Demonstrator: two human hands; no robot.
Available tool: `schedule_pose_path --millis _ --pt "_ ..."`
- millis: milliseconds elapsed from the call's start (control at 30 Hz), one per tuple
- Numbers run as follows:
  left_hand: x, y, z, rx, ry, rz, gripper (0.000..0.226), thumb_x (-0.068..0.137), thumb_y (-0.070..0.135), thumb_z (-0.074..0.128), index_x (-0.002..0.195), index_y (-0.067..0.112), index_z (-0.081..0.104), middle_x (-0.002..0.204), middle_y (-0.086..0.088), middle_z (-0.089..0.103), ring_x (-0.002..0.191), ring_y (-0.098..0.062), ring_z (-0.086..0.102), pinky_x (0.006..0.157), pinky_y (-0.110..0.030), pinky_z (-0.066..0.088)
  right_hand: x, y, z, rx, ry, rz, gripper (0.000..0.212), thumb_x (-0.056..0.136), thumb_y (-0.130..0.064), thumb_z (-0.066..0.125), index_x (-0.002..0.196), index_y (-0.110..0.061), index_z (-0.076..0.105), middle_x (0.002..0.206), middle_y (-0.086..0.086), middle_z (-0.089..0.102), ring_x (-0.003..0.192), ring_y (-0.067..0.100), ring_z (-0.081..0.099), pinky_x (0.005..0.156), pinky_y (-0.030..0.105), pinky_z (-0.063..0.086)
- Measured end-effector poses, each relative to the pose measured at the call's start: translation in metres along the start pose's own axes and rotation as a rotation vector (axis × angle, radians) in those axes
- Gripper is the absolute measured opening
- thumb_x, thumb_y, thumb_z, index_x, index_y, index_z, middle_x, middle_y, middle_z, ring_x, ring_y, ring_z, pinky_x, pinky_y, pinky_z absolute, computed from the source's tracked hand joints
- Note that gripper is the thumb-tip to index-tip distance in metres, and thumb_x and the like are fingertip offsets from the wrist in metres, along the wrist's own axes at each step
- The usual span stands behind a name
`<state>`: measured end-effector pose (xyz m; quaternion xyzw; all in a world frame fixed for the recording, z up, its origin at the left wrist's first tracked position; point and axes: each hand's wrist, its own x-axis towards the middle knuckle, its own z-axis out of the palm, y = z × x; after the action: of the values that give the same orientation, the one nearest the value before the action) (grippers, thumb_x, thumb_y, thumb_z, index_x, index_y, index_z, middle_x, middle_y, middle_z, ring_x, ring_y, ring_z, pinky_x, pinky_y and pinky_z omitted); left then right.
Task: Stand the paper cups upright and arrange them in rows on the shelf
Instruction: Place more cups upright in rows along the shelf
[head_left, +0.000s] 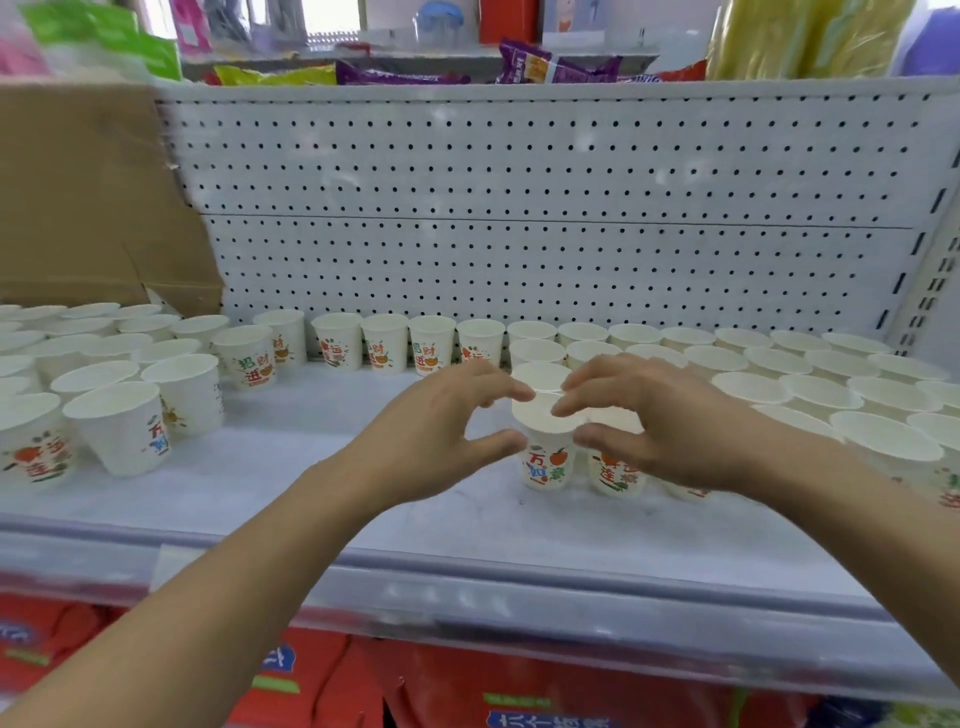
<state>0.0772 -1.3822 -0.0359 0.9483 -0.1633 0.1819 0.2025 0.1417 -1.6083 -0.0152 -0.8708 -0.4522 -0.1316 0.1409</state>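
Single head-worn wide-angle view. Faces the shelf (311, 499) square-on, tilted slightly down. Close: the shelf spans the full frame width. Pegboard back panel (519, 171) fills the upper half, edges bowed by the lens.

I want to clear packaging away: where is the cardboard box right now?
In the head view the cardboard box stands at the far left of the shelf, by the pegboard, just behind the left cluster of paper cups.

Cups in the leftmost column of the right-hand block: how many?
4. Back cup at the pegboard, second cup and third cup before it, front cup held between left hand and right hand. None seems hidden.
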Motion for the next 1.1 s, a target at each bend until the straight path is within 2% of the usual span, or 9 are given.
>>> schedule_pose_path --millis 167,333,433,500,600,667,800,933,1100 --pt "-0.033 -0.050 -0.051 0.116 -0.021 -0.051 0.039 0.086 0.051 0.059 0.124 0.039 0.057 0.124 0.022 0.054 0.114 0.004 0.046 0.094 -0.019 0.036 0.052 -0.034 0.017 0.052 -0.009 -0.052 0.022 0.087 -0.043 0.060 0.109 -0.041 0.064 0.117 -0.022 0.056 0.106 -0.003 0.049 0.093 0.028 0.042" --pt "-0.060 -0.134 -0.117 0.117 0.059 -0.154 0.027 0.088 0.041 0.061 0.114 0.033 0.067 0.111 0.021 0.062 0.105 0.003 0.054 0.096 -0.027 0.043 0.120 -0.077 0.049 0.132 -0.027 -0.051 0.019 0.086 -0.046 0.058 0.105 -0.043 0.065 0.109 -0.027 0.058 0.101 -0.008 0.051 0.086 0.021 0.043" --pt "-0.073 -0.179 -0.148 0.114 0.084 -0.216 0.020 0.091 0.033 0.060 0.109 0.034 0.068 0.107 0.023 0.064 0.100 0.015 0.052 0.087 -0.014 0.042 0.169 -0.109 0.075 0.144 -0.067 -0.068 0.017 0.091 -0.041 0.058 0.107 -0.044 0.063 0.103 -0.029 0.054 0.096 -0.007 0.050 0.079 0.016 0.041" --pt "-0.081 -0.205 -0.164 0.128 0.057 -0.253 0.016 0.092 0.033 0.059 0.105 0.035 0.068 0.104 0.025 0.064 0.096 0.022 0.048 0.081 -0.004 0.039 0.206 -0.128 0.092 0.107 -0.079 -0.061 0.020 0.094 -0.037 0.055 0.112 -0.043 0.061 0.103 -0.027 0.051 0.096 -0.003 0.048 0.079 0.022 0.042" --pt "-0.082 -0.233 -0.179 0.163 -0.009 -0.308 0.013 0.090 0.037 0.061 0.097 0.036 0.072 0.099 0.020 0.069 0.085 0.013 0.057 0.075 -0.016 0.046 0.262 -0.144 0.120 0.016 -0.082 -0.015 0.029 0.095 -0.028 0.052 0.123 -0.036 0.057 0.103 -0.014 0.054 0.096 0.010 0.052 0.081 0.032 0.047" --pt "-0.077 -0.242 -0.179 0.228 -0.076 -0.352 0.015 0.087 0.045 0.063 0.090 0.035 0.074 0.088 0.019 0.069 0.080 0.004 0.060 0.068 -0.022 0.048 0.293 -0.151 0.138 -0.030 -0.097 0.035 0.036 0.095 -0.026 0.051 0.131 -0.034 0.051 0.111 -0.007 0.058 0.100 0.016 0.054 0.078 0.033 0.047" --pt "-0.064 -0.253 -0.165 0.486 -0.143 -0.385 0.030 0.076 0.062 0.065 0.083 0.035 0.073 0.081 0.017 0.069 0.081 -0.005 0.062 0.070 -0.032 0.055 0.333 -0.160 0.168 -0.121 -0.072 0.083 0.045 0.095 -0.027 0.053 0.138 -0.031 0.042 0.124 0.000 0.060 0.109 0.024 0.056 0.070 0.030 0.039" --pt "-0.053 -0.263 -0.160 0.552 -0.203 -0.346 0.018 0.080 0.047 0.064 0.082 0.032 0.074 0.080 0.011 0.071 0.074 -0.010 0.063 0.061 -0.030 0.054 0.348 -0.166 0.177 -0.167 -0.041 0.098 0.024 0.092 -0.021 0.049 0.112 -0.025 0.062 0.107 0.003 0.064 0.095 0.026 0.060 0.064 0.030 0.038" --pt "-0.049 -0.256 -0.158 0.479 -0.245 -0.257 0.014 0.084 0.045 0.062 0.086 0.037 0.072 0.078 0.018 0.068 0.071 -0.003 0.060 0.055 -0.027 0.051 0.317 -0.165 0.152 -0.275 0.023 0.038 0.018 0.097 -0.026 0.045 0.095 -0.021 0.063 0.087 -0.001 0.059 0.077 0.021 0.053 0.052 0.027 0.027"
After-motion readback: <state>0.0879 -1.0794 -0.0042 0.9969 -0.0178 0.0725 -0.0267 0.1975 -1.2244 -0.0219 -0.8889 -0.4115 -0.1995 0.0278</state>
